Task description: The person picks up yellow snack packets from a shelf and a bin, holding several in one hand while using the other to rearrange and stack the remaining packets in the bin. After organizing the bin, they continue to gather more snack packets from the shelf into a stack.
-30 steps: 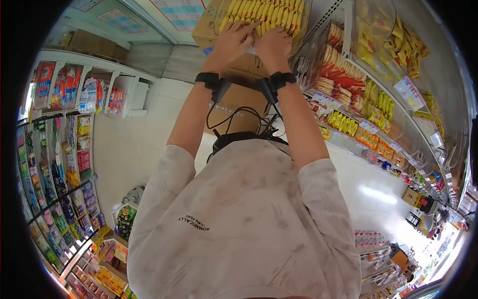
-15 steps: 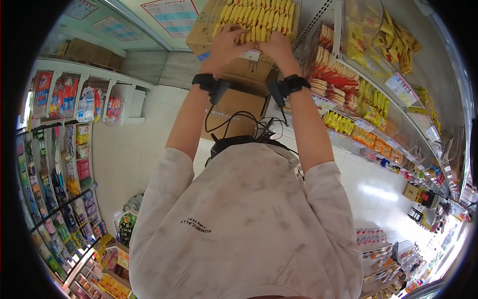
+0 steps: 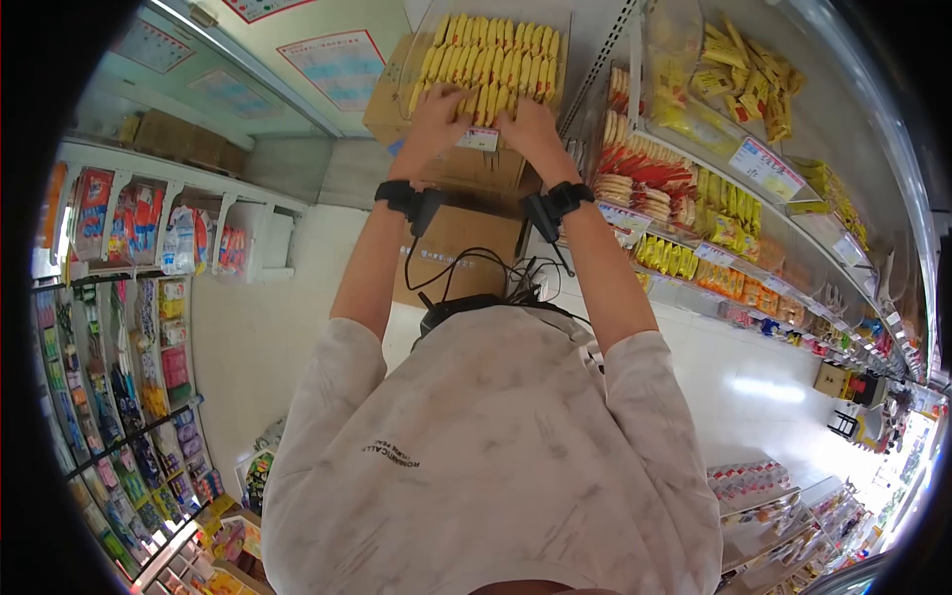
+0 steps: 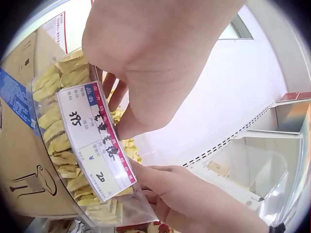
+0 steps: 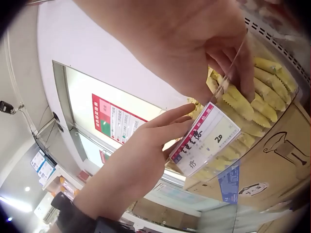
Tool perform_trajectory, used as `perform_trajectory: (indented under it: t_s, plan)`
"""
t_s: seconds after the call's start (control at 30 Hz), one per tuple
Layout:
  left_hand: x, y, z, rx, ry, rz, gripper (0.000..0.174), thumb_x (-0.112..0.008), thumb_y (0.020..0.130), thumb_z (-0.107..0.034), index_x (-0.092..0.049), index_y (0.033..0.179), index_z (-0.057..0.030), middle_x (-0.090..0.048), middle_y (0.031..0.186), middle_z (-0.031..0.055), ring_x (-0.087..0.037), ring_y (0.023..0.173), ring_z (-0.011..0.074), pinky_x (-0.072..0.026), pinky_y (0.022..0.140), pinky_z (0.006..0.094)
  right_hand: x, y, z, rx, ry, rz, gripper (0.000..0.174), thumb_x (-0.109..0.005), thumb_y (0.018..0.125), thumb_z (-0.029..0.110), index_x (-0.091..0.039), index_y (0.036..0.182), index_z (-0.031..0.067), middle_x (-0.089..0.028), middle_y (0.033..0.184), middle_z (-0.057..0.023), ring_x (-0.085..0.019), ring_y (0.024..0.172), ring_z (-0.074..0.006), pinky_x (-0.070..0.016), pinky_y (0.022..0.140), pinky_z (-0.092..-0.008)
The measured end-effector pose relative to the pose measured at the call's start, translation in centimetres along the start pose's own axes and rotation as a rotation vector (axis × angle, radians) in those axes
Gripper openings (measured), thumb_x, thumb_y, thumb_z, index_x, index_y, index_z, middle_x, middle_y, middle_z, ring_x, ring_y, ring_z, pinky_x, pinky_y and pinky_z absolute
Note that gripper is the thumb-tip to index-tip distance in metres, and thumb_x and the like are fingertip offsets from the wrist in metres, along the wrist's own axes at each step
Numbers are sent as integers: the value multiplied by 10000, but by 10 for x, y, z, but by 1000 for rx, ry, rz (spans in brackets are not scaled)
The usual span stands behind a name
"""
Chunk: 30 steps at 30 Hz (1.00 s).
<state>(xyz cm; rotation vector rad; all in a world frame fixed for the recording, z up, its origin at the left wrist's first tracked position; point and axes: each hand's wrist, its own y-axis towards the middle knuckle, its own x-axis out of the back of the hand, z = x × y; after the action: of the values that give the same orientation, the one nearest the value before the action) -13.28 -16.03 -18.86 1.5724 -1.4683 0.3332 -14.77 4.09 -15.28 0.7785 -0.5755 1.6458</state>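
Rows of yellow wrapped packets (image 3: 491,64) fill a clear bin on a cardboard box (image 3: 389,111). My left hand (image 3: 436,124) reaches over the bin's near edge, its fingers touching the front packets. To its right, my right hand (image 3: 534,131) has its fingertips at the same row. A price card (image 4: 97,141) is fixed to the bin's front between the hands. In the right wrist view, fingers of my right hand (image 5: 194,53) lie bent behind the clear wall against packets, while my left hand (image 5: 146,150) stretches its fingers beside the card.
Shelves of wrapped snacks (image 3: 729,213) run along the right, with a clear bin of yellow packets (image 3: 744,79) above. A carton (image 3: 461,253) stands under the box on the floor. Shelves of bagged goods (image 3: 134,218) line the left.
The hands have drawn back from the middle rows to the bin's near edge and moved apart. More rows of packets show. The whole head view has shifted, with the bin lower and further left.
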Motion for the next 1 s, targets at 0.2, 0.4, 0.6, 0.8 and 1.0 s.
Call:
perform_trajectory:
  t_s: [0.2, 0.4, 0.6, 0.8, 1.0]
  plan:
    - [-5, -11, -29, -197, 356, -57, 377, -589, 914, -90, -591, 1264, 51, -575, 1278, 251, -517, 1215, 450, -436, 1063, 497, -14, -2, -13, 71, 40, -116, 318, -712, 884, 227, -621, 951, -70, -655, 953, -317, -631, 941, -498, -520, 825, -531]
    - [-11, -33, -81, -193, 314, 30, 470, -559, 959, -166, -512, 1356, 82, -519, 1397, 306, -490, 1331, 426, -399, 1119, 471, -11, 0, -2, -29, 68, -51, 280, -674, 913, 166, -618, 1003, -93, -651, 1018, -320, -645, 1006, -481, -530, 855, -533]
    - [-8, -32, -87, -219, 460, 88, 591, -633, 891, -247, -500, 1364, 81, -513, 1419, 296, -480, 1363, 403, -391, 1126, 481, -4, -24, -5, 143, 44, -164, 369, -574, 968, 145, -557, 1263, -75, -537, 1266, -286, -625, 1084, -447, -545, 909, -509]
    - [8, -18, -89, -87, 343, 327, 629, -683, 860, -257, -499, 1369, 63, -526, 1420, 266, -506, 1342, 396, -448, 1048, 464, 0, -42, 2, 224, -1, -62, 341, -520, 977, 166, -596, 1250, -23, -552, 1246, -223, -622, 1072, -440, -544, 919, -495]
    - [-15, -14, -93, -167, 411, 144, 672, -711, 809, -256, -518, 1361, 73, -478, 1477, 274, -436, 1415, 357, -373, 1131, 480, 8, -38, -18, 330, -7, 19, 339, -528, 932, 101, -604, 1234, -33, -558, 1249, -225, -612, 1097, -433, -523, 959, -468]
